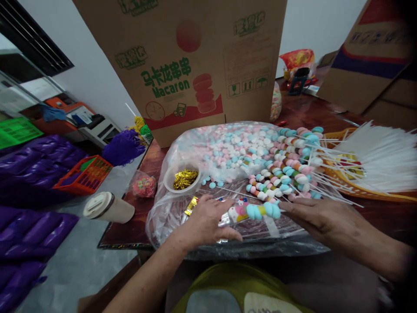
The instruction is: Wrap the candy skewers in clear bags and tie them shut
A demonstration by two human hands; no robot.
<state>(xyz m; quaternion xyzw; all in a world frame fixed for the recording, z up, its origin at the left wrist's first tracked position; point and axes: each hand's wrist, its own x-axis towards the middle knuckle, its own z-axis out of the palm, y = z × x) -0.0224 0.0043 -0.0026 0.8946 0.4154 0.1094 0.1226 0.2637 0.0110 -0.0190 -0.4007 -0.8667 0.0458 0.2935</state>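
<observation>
In front of me a marshmallow skewer (263, 210), with blue twisted pieces and pink and yellow ones, lies roughly level between my hands. At its left end, my left hand (206, 217) has thumb and fingers around a shiny printed wrapper (224, 220). The fingertips of my right hand (322, 219) are pressed together at the skewer's right end, where its stick is mostly hidden. Just beyond is a pile of finished marshmallow skewers (283, 174), their white sticks pointing right. A small gold packet (191, 205) pokes out beside my left hand.
Loose marshmallows (234, 145) fill a clear plastic bag (172, 230) spread on the table. A bowl (167, 178) holds gold foil strips. White sticks (378, 156) lie in an orange basket (374, 193). A cardboard box (208, 52) stands behind; a lidded cup (119, 209) is at left.
</observation>
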